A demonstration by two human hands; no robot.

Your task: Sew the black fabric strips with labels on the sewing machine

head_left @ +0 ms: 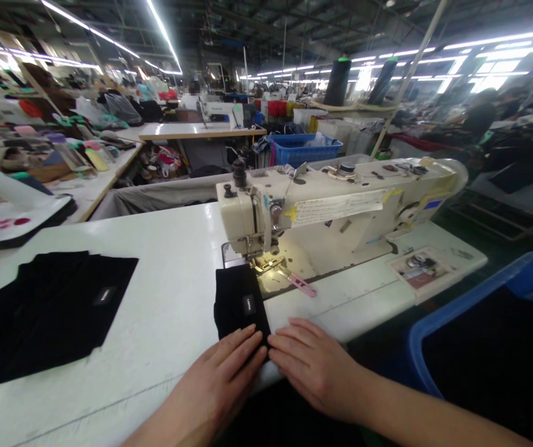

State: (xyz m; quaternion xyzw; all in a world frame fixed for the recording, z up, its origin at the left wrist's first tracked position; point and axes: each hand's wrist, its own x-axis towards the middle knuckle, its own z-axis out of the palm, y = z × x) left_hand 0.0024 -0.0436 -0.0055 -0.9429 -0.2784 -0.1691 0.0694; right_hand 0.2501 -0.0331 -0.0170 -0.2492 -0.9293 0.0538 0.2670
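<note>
A narrow black fabric piece with a small dark label bearing light lettering lies in front of the sewing machine. Its far end reaches the presser foot and needle area. My left hand rests on its near end, fingers stretched out and flat. At the fabric's right near edge, my right hand touches it with extended fingers, the thumb hidden beneath. Pink-handled thread snips lie on the machine bed, right of the fabric.
A stack of black fabric pieces with a similar label lies on the white table to the left. A blue basket holding dark cloth stands at lower right. Another blue basket is behind the machine, near thread cones.
</note>
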